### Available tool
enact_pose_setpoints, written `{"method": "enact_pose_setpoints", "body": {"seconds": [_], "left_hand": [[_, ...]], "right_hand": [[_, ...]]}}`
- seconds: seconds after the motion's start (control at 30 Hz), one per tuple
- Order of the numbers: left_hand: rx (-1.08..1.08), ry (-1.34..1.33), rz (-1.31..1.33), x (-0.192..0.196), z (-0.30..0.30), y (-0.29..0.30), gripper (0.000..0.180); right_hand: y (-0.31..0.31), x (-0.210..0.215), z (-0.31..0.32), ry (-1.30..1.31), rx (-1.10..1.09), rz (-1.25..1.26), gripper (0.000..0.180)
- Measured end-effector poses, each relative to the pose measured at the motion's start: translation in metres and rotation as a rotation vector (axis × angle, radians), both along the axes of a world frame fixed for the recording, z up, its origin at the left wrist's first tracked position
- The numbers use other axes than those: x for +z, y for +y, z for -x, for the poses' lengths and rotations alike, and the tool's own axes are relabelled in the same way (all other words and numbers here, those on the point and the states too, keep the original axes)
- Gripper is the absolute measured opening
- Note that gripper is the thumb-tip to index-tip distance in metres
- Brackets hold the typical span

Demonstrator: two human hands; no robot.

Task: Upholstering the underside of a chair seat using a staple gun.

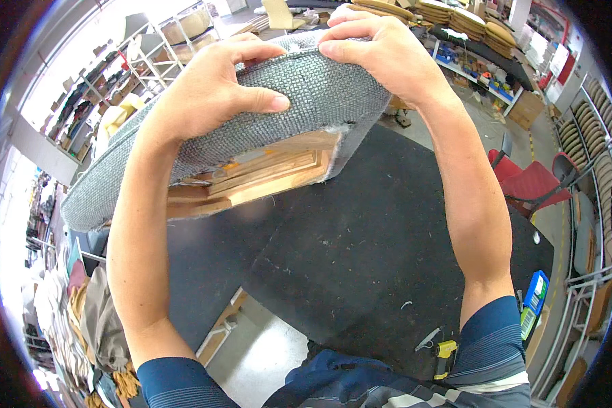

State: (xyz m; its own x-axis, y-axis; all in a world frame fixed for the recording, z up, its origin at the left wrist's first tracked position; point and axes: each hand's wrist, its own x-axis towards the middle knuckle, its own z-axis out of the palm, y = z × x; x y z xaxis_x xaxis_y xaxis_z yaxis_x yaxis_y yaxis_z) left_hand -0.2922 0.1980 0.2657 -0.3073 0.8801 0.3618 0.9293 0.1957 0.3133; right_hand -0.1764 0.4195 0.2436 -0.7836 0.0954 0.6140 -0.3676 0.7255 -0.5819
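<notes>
A furniture part upholstered in grey woven fabric point(299, 88) stands tilted on the dark work table. Its open underside shows a bare wooden frame point(258, 178). My left hand point(217, 85) grips the part's upper edge, thumb pressed on the woven face and fingers over the far side, their tips partly hidden. Close by on the same edge, my right hand point(374, 51) pinches the fabric at the seam, with thumb and fingers bent together. Both forearms reach up from below, on either side of the table.
The black table top point(360, 251) carries a yellow-and-black tool point(445, 359) near my body and blue and green boxes point(534, 302) at the right. A red chair point(530, 178) stands beyond. Fabric piles point(102, 319) lie at left; a white rack point(156, 51) is behind.
</notes>
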Motion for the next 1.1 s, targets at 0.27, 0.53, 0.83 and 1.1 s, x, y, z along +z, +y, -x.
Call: {"method": "enact_pose_setpoints", "body": {"seconds": [0.27, 0.53, 0.83, 1.1], "left_hand": [[0.031, 0.051, 0.009, 0.0, 0.0, -0.002, 0.062], [0.025, 0.005, 0.015, 0.0, -0.001, -0.001, 0.062], [-0.031, -0.168, -0.121, -0.008, 0.002, 0.004, 0.057], [0.028, -0.093, -0.073, 0.0, 0.003, 0.001, 0.058]], "right_hand": [[0.003, -0.008, -0.002, 0.034, 0.063, 0.128, 0.019], [0.008, -0.004, -0.004, 0.054, 0.051, -0.047, 0.02], [0.009, -0.01, 0.002, 0.088, 0.028, -0.057, 0.021], [0.007, -0.003, 0.004, 0.011, 0.045, 0.009, 0.023]]}}
